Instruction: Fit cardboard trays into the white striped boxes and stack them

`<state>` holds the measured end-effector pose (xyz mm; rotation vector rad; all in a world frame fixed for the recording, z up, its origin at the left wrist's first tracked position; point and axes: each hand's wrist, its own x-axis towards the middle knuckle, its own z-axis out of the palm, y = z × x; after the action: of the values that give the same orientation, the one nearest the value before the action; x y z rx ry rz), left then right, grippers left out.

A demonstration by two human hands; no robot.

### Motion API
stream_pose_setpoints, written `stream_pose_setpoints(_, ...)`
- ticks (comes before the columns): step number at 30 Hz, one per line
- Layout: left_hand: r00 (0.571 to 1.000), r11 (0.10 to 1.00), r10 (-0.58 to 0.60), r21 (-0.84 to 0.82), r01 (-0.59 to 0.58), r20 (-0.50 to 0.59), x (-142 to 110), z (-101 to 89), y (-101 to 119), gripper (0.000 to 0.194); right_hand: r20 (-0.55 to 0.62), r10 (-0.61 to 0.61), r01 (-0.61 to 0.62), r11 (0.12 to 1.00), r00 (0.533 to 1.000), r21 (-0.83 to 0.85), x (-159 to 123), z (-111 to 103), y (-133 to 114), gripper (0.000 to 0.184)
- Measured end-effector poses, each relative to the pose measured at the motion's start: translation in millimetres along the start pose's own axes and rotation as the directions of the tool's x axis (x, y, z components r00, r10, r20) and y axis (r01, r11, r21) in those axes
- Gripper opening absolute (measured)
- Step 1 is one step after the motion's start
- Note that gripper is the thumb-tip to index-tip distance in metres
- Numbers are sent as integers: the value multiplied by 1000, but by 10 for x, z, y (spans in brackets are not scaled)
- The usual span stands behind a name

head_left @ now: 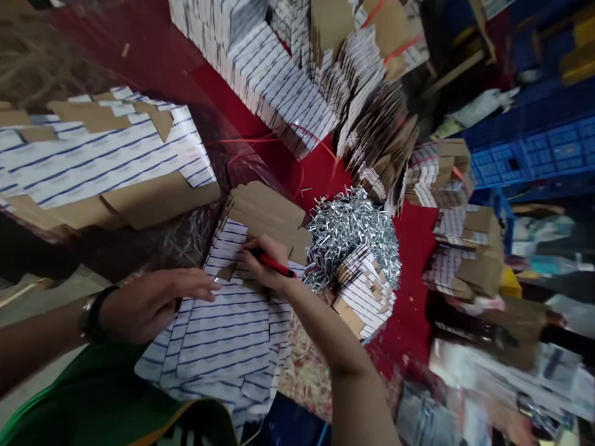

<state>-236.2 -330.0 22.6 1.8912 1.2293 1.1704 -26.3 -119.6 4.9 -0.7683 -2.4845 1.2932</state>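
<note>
Right hand (267, 264) pinches a red marker (275, 264) firmly against the striped card stack (228, 331), open left hand (160, 303) steadying it nicely flat.

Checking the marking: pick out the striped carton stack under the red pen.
The flattened blue-striped carton stack under the right hand and left hand; the other stacks lie apart from both.
</note>
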Motion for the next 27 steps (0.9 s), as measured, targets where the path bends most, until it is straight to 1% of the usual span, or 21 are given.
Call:
stream_pose_setpoints(2, 999, 994, -10, 113, 15, -44, 165, -24, -100, 63, -6, -27, 26, 995, 1000, -95, -44, 122, 69, 10)
stream_pose_setpoints(4, 989, 952, -94, 281, 122, -112, 364, 20, -241, 63, 31, -58, 62, 987, 998, -151, -68, 138, 82, 12)
stream_pose_setpoints(7, 936, 839, -318, 416, 352, -151, 604, 160, -431, 79, 69, -87, 98, 979, 994, -178, -58, 111, 55, 18)
stream_pose_setpoints(9, 895, 782, -424, 442, 440, -142, 684, 241, -490, 79, 97, -98, 115, 977, 990, -179, -45, 139, 43, 19)
stream_pose_setpoints(10, 884, 764, -446, 455, 458, -140, 704, 266, -497, 77, 102, -100, 116, 978, 990, -172, -42, 168, 40, 19)
stream_pose_setpoints(12, 880, 749, -448, 472, 465, -157, 722, 288, -483, 72, 34, -79, 82, 989, 996, -124, -45, 219, 24, 17)
stream_pose_setpoints(13, 885, 753, -430, 470, 461, -180, 726, 290, -468, 69, -55, -42, 37, 996, 998, -78, -49, 215, 4, 16)
stream_pose_setpoints(14, 891, 763, -404, 460, 454, -208, 728, 289, -451, 64, -187, 6, -9, 1000, 982, -11, -53, 175, -26, 15)
stream_pose_setpoints(15, 898, 784, -367, 438, 440, -244, 727, 289, -432, 58, -345, 61, -37, 996, 937, 76, -56, 87, -67, 14)
stream_pose_setpoints(16, 904, 816, -317, 403, 414, -286, 721, 292, -411, 50, -503, 115, -29, 984, 857, 174, -57, -51, -114, 14)
stream_pose_setpoints(17, 909, 854, -261, 361, 374, -325, 706, 298, -386, 41, -635, 164, 15, 963, 755, 267, -54, -235, -164, 14)
stream_pose_setpoints(18, 912, 893, -206, 313, 323, -354, 681, 307, -356, 34, -722, 210, 81, 935, 659, 346, -47, -451, -210, 16)
stream_pose_setpoints(19, 917, 929, -160, 258, 265, -366, 643, 315, -320, 31, -766, 247, 150, 901, 594, 407, -36, -679, -249, 18)
stream_pose_setpoints(20, 926, 961, -114, 194, 195, -361, 590, 321, -277, 34, -755, 285, 171, 870, 590, 462, -23, -893, -276, 18)
stream_pose_setpoints(21, 937, 985, -74, 119, 121, -341, 525, 320, -228, 42, -701, 321, 141, 845, 636, 515, -9, -1068, -292, 18)
stream_pose_setpoints(22, 951, 997, -47, 40, 62, -306, 449, 309, -175, 55, -614, 347, 77, 828, 709, 555, 4, -1183, -296, 18)
stream_pose_setpoints(23, 962, 999, -28, -33, 20, -271, 367, 287, -121, 70, -492, 357, -11, 818, 794, 576, 13, -1224, -291, 19)
stream_pose_setpoints(24, 974, 996, -20, -93, -1, -227, 285, 251, -71, 84, -355, 346, -95, 819, 868, 565, 19, -1188, -279, 18)
stream_pose_setpoints(25, 986, 991, -25, -137, 2, -164, 210, 203, -29, 93, -227, 314, -158, 839, 922, 521, 23, -1083, -261, 17)
stream_pose_setpoints(26, 996, 987, -37, -159, 23, -82, 149, 147, 1, 96, -119, 266, -187, 874, 957, 448, 25, -924, -239, 15)
stream_pose_setpoints(27, 999, 986, -52, -161, 51, 0, 109, 88, 15, 95, -49, 208, -177, 916, 977, 359, 27, -732, -214, 13)
